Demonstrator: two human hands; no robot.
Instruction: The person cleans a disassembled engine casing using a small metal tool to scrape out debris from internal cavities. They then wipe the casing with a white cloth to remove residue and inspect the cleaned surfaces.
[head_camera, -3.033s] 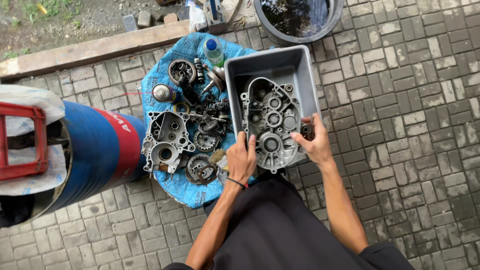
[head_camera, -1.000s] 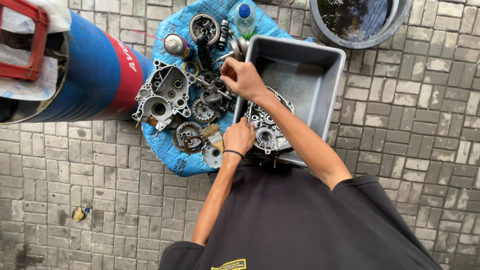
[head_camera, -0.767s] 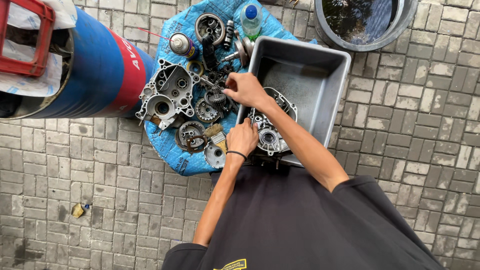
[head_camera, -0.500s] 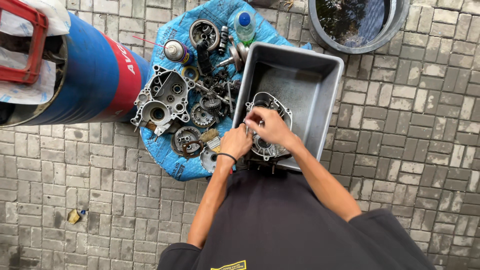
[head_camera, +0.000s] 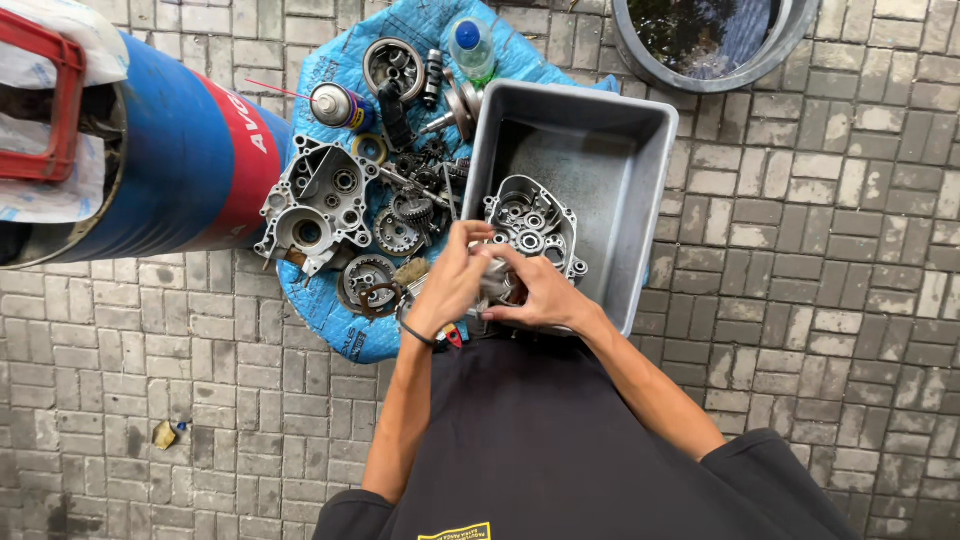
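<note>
A grey metal crankcase half lies in a grey plastic tub. Both my hands meet at its near end. My left hand, with a black band on the wrist, curls around the case's near-left edge. My right hand pinches a small silvery metal part against the case, close to the left fingers. The part's shape is mostly hidden by my fingers.
A blue tarp holds a second crankcase half, gears, a brush, a spray can and a clear bottle. A blue drum lies left. A round water basin stands top right on brick paving.
My right hand reached into the parts on the tarp, then came back to the near end of the case with a small part. My left hand stayed at the case's edge.
</note>
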